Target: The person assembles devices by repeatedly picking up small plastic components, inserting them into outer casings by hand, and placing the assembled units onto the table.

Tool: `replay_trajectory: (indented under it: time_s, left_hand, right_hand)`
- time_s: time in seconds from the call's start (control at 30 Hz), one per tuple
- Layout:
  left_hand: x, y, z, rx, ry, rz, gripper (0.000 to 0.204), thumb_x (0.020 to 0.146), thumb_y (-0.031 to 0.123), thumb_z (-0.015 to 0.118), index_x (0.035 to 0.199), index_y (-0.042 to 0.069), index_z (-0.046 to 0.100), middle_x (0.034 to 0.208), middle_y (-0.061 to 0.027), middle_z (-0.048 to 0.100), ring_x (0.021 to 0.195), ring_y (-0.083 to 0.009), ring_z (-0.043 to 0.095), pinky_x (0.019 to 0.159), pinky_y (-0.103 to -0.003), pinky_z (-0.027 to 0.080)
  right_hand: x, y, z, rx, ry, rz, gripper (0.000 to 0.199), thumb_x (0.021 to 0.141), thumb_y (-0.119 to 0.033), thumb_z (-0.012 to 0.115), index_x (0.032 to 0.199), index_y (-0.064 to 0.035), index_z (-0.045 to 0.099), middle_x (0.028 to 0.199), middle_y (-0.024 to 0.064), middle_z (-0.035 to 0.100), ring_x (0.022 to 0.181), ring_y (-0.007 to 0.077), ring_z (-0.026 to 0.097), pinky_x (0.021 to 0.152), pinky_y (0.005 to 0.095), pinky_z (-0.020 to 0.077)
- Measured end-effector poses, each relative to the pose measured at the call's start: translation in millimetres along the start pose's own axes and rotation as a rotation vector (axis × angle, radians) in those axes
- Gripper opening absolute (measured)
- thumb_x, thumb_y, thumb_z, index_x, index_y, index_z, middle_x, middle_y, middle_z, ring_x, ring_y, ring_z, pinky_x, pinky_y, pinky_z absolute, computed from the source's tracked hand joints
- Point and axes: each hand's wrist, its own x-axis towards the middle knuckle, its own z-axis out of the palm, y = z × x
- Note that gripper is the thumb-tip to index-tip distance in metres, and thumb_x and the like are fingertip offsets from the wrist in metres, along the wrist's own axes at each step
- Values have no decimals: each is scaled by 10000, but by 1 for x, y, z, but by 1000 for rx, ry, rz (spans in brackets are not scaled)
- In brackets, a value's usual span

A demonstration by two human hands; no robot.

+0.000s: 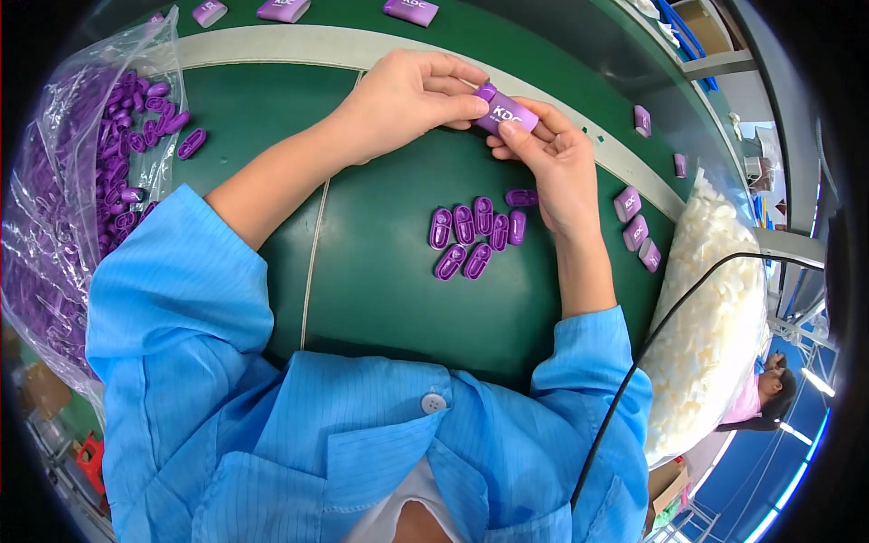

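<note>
Both my hands meet over the far part of the green tabletop, around a light purple plastic casing (507, 113) with white lettering. My right hand (554, 158) grips the casing between thumb and fingers. My left hand (412, 100) pinches a small dark purple oval cap (486, 92) at the casing's left end; whether the cap is seated there I cannot tell. Nearer to me, below my right hand, lies a loose cluster of purple oval caps (483, 217), most with the hollow side up.
A clear plastic bag (63, 190) full of purple caps slumps at the left. A bag of cream-coloured pieces (711, 299) stands at the right, crossed by a black cable (670, 312). Purple casings (626, 204) lie along the pale strip (272, 43) and beyond it. A person sits far right.
</note>
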Motion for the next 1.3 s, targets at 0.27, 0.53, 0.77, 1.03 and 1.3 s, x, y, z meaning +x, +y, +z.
replay_trajectory:
  time_s: [0.27, 0.53, 0.77, 1.03, 1.3]
  left_hand:
    - [-6, -6, 8, 232, 44, 131, 276, 837, 97, 609, 1065, -57, 585, 934, -107, 648, 849, -129, 617, 773, -249, 506]
    - [-24, 2, 25, 906, 180, 571, 267, 804, 60, 596, 1045, -52, 572, 751, -190, 603, 641, -315, 603, 563, -331, 491]
    - [-17, -1, 30, 945, 274, 572, 285, 810, 84, 596, 1061, -44, 562, 821, -181, 629, 705, -286, 634, 620, -321, 506]
    - [61, 39, -8, 945, 199, -10, 340, 778, 202, 571, 1024, -32, 580, 943, -182, 596, 930, -336, 537, 818, -391, 438]
    - [25, 1, 11, 1118, 32, 543, 239, 770, 195, 626, 929, 16, 627, 843, -132, 609, 818, -302, 576, 751, -398, 463]
  right_hand:
    - [-5, 6, 1, 5, 50, -69, 284, 810, -11, 617, 1079, 46, 541, 906, 103, 627, 749, 117, 598, 675, 226, 514]
    - [-11, 4, 5, -105, 69, -137, 292, 797, 9, 625, 1075, 58, 551, 922, 109, 627, 755, 116, 605, 671, 221, 523]
    - [-2, 4, 14, -55, 165, -231, 266, 797, 13, 620, 1052, 70, 568, 844, 90, 635, 723, 103, 605, 657, 216, 524]
    - [95, 9, -136, -1397, 531, -463, 341, 826, -269, 552, 1072, -40, 607, 999, 200, 609, 907, 331, 591, 824, 386, 461]
    - [73, 1, -164, -1395, 464, -83, 348, 785, -283, 608, 1031, -38, 595, 1004, 199, 604, 937, 364, 572, 812, 398, 456]
